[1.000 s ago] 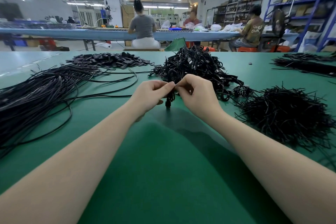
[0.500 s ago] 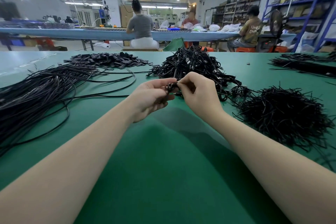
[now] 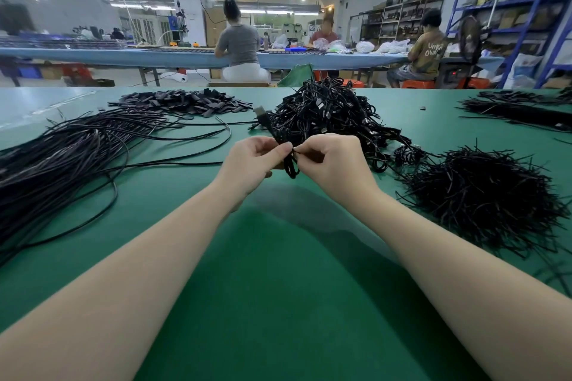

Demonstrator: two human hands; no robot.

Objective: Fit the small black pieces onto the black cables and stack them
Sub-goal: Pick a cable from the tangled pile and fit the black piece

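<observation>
Over the middle of the green table (image 3: 278, 257), my left hand (image 3: 247, 164) grips a coiled black cable (image 3: 289, 164); the cable's plug end (image 3: 263, 116) sticks up and away from the hand. My right hand (image 3: 332, 161) meets it fingertip to fingertip and pinches something thin and black at the coil, too small to name. Behind the hands lies a heap of coiled cables (image 3: 328, 114). A pile of thin black ties (image 3: 483, 195) sits to the right. Flat small black pieces (image 3: 182, 102) lie in a pile at the far left.
A spread of long loose black cables (image 3: 62, 158) covers the left side of the table. More black bundles (image 3: 520, 108) lie at the far right. Three people sit at a blue bench (image 3: 123, 56) beyond the table. Blue shelving (image 3: 532, 15) stands at the right.
The held coil has turned: its plug end, which hung below my hands, now points up and away. Both hands stay together at the same spot.
</observation>
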